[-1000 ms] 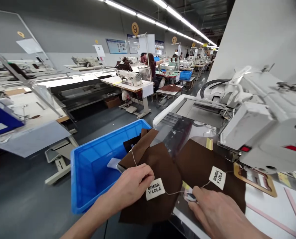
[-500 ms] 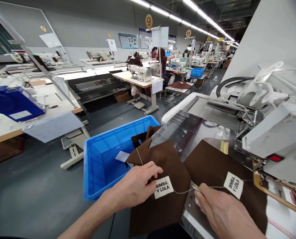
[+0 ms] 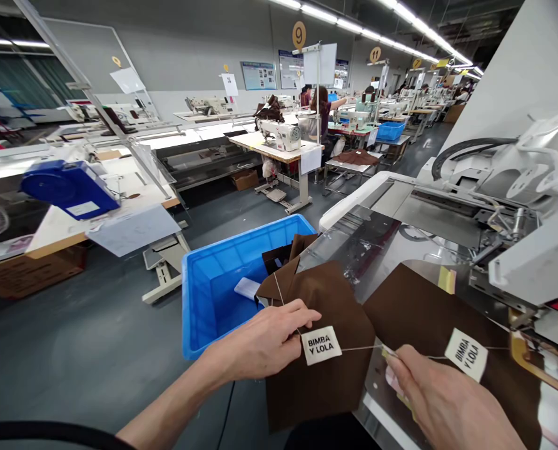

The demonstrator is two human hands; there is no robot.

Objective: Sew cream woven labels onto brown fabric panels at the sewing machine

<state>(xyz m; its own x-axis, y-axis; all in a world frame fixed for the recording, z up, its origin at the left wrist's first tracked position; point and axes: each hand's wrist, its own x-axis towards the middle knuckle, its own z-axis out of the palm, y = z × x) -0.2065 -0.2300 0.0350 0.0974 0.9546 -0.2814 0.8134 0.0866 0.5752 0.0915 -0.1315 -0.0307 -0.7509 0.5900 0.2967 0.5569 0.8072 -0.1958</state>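
My left hand [image 3: 264, 342] pinches a brown fabric piece [image 3: 326, 375] beside its white "BIMBA Y LOLA" label [image 3: 321, 345]. A thin thread [image 3: 361, 349] runs taut from that label to my right hand [image 3: 436, 400], which is closed on the thread and on a small tool I can barely see. The thread continues to a second labelled brown piece [image 3: 420, 315] lying on the sewing machine bed [image 3: 354, 240]; its label [image 3: 466, 354] sits near the machine head [image 3: 532, 262].
A blue plastic bin [image 3: 213, 281] with brown pieces and a white slip stands on the floor left of the machine. Other sewing tables, a blue device [image 3: 70, 187] and seated workers [image 3: 323, 115] fill the hall beyond an aisle.
The view has swung right and the thread between the two labels is now pulled tighter. My right hand has shifted right along it; the small tool seen earlier is now mostly hidden.
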